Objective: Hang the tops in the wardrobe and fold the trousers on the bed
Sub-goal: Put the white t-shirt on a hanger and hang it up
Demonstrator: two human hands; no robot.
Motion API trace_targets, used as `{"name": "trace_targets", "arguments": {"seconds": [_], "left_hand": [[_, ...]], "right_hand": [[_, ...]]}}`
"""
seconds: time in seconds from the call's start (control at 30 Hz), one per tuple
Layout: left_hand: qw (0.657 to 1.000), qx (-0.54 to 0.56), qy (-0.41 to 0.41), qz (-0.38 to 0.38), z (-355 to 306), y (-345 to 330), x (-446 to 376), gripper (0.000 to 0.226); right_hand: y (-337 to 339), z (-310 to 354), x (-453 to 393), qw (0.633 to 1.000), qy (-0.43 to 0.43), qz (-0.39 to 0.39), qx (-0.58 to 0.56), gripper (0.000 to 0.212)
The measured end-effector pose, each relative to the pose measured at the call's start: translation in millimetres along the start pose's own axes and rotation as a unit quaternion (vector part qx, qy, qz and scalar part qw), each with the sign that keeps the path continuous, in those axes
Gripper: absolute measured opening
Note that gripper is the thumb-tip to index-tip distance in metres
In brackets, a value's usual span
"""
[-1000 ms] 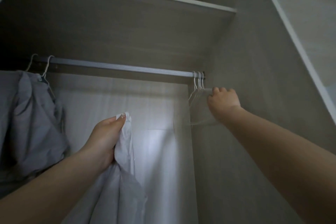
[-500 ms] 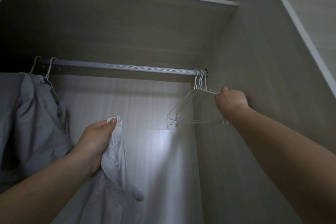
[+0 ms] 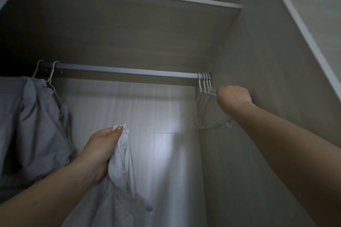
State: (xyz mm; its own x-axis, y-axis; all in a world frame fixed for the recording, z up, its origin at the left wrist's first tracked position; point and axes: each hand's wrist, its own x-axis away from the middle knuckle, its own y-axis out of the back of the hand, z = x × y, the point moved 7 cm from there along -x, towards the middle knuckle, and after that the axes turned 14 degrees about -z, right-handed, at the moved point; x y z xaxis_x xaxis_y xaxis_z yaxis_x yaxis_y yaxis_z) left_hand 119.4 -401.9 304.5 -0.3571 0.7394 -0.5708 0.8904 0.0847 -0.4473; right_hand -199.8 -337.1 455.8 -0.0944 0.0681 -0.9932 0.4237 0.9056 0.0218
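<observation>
Your left hand [image 3: 100,150] bunches a crinkled white top [image 3: 120,180] low in the wardrobe; your right hand [image 3: 233,98] curls round thin white wire hangers [image 3: 206,101] on the ribbed metal rail [image 3: 129,70]. Grey tops [image 3: 35,125] hang far left.

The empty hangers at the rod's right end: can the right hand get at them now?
Probably yes: the right hand already grips the empty hangers, with nothing between.

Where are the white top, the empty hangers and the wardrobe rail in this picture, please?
white top [image 3: 121,155]: head view, on the bunched fabric just beside the gripping hand.
empty hangers [image 3: 204,96]: head view, on the wire shoulders below the hooks.
wardrobe rail [image 3: 129,70]: head view, on its bare middle stretch.
</observation>
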Motion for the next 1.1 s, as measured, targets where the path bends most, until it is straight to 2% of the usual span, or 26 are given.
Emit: {"name": "trace_targets", "arguments": {"seconds": [0.1,0.3,0.47,0.53,0.67,0.77,0.9,1.0,1.1], "left_hand": [[1.0,0.0,-0.005,-0.007,2,2,-1,0.023],[1.0,-0.016,-0.013,-0.021,7,9,-7,0.023],[0.999,-0.029,0.007,-0.036,17,25,-19,0.029],[0.997,-0.05,0.016,-0.052,24,38,-25,0.036],[0.99,-0.11,0.027,-0.078,36,71,-22,0.02],[0.984,-0.151,0.03,-0.091,44,103,-18,0.016],[0.971,-0.206,-0.012,-0.118,53,148,-10,0.023],[0.948,-0.286,-0.031,-0.138,64,183,-5,0.014],[0.928,-0.339,-0.037,-0.148,75,210,-7,0.007]], "right_hand": [[-1,-5,-3,0.999,-0.032,-0.012,-0.027,0.028],[9,1,0,0.995,0.005,-0.081,-0.061,0.013],[24,17,18,0.973,-0.035,-0.101,-0.203,0.024],[24,31,36,0.947,-0.08,-0.1,-0.296,0.023],[13,62,87,0.874,-0.175,-0.083,-0.446,0.024],[-1,89,129,0.829,-0.188,-0.029,-0.526,0.023],[-20,111,169,0.776,-0.225,0.014,-0.59,0.018],[-30,127,199,0.734,-0.252,0.037,-0.63,0.017],[-32,136,220,0.716,-0.254,0.044,-0.648,0.018]]}}
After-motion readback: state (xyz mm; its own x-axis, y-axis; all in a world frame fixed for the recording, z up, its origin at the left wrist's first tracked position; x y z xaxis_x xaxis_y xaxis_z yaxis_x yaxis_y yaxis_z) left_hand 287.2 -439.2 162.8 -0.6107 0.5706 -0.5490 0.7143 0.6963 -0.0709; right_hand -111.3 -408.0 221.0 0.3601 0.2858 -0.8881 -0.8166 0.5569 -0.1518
